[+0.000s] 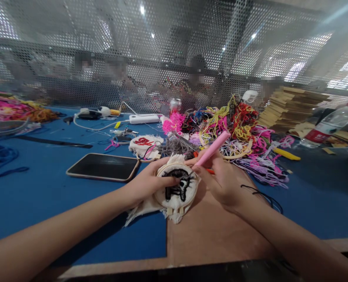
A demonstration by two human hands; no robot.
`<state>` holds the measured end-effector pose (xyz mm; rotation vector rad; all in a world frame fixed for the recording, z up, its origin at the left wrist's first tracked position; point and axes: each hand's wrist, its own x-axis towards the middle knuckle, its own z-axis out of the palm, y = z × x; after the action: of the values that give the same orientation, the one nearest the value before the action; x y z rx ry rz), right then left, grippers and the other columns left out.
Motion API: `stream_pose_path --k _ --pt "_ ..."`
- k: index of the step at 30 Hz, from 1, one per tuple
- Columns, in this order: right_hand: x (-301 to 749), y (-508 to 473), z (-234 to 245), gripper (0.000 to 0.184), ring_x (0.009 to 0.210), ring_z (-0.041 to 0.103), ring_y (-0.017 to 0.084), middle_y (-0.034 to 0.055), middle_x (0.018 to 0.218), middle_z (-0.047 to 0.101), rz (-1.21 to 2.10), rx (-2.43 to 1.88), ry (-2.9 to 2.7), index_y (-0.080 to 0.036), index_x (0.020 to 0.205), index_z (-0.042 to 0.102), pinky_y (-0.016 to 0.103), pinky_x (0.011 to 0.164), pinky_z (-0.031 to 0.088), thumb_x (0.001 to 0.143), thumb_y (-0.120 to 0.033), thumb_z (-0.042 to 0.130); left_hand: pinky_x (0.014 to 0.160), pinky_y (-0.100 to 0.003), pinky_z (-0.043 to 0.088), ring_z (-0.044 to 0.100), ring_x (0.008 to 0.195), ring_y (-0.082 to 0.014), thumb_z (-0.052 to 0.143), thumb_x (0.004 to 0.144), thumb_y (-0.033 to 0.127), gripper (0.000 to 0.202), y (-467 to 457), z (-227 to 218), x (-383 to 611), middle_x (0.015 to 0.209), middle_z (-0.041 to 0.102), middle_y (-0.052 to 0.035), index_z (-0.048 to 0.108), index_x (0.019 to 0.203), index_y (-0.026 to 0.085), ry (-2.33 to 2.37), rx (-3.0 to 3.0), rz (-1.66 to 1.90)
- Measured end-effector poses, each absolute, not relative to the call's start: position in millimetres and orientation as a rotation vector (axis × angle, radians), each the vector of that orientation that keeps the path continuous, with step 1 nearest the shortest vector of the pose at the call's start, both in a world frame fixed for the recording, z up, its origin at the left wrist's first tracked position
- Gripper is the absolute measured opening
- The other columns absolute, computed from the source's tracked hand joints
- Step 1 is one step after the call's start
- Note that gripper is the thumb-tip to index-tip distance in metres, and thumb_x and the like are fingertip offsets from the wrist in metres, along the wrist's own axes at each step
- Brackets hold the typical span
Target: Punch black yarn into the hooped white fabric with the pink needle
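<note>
A round embroidery hoop (174, 197) with white cloth stretched in it is held tilted above the table. Black tufted yarn forms an animal-like outline on the cloth, and frayed edges hang past the rim. My left hand (154, 178) grips the hoop from the left, its thumb pressed on the cloth and its other fingers hidden behind. In my right hand (221, 178) is a pink-handled punch needle (213, 148), slanted with its lower end at the hoop's upper right edge. The needle's tip is too small to make out.
A phone (103, 166) lies left of the hoop, with a second hooped piece (146, 145) behind it. Tangled coloured yarn (215, 121) heaps up ahead. A water bottle (328, 123) and stacked brown cardboard (291, 109) stand right. A power strip (144, 119) lies near the perforated metal screen (162, 51).
</note>
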<state>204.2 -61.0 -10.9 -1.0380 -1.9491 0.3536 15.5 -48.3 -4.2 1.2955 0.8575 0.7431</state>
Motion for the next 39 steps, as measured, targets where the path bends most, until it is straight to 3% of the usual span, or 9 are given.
stream_pose_path --k 15,24,32,39 --pt "206 -58 2 0.016 0.082 0.058 0.017 0.0052 0.094 0.062 0.152 -0.947 -2.281 -0.021 0.089 0.055 0.031 0.070 0.045 0.083 -0.034 0.050 0.069 -0.023 0.047 0.060 0.080 -0.0163 0.067 0.061 0.015 0.049 -48 -8 14 0.090 0.065 -0.0004 0.054 0.108 0.023 0.833 1.259 0.719" --pt "204 -60 8 0.010 0.096 0.050 0.018 0.0053 0.112 0.053 0.026 -0.874 -2.483 -0.021 0.085 0.057 0.034 0.081 0.042 0.083 -0.019 0.047 0.068 -0.020 0.046 0.058 0.075 -0.0129 0.065 0.059 0.007 0.050 -49 1 14 0.086 0.063 0.0007 0.054 0.107 0.020 0.806 1.227 0.701" --pt "203 -60 2 0.010 0.093 0.053 0.019 0.0066 0.103 0.056 0.196 -0.977 -2.334 -0.019 0.088 0.053 0.035 0.081 0.043 0.082 -0.027 0.051 0.070 -0.025 0.046 0.059 0.081 -0.0169 0.067 0.062 0.014 0.051 -47 -5 13 0.090 0.063 -0.0007 0.052 0.110 0.022 0.793 1.239 0.691" --pt "203 -58 -1 0.016 0.093 0.057 0.019 0.0046 0.102 0.060 0.341 -0.991 -2.212 -0.021 0.097 0.055 0.033 0.081 0.044 0.085 -0.029 0.046 0.071 -0.023 0.046 0.059 0.081 -0.0149 0.065 0.063 0.012 0.045 -46 -8 13 0.091 0.064 -0.0006 0.055 0.106 0.021 0.806 1.245 0.694"
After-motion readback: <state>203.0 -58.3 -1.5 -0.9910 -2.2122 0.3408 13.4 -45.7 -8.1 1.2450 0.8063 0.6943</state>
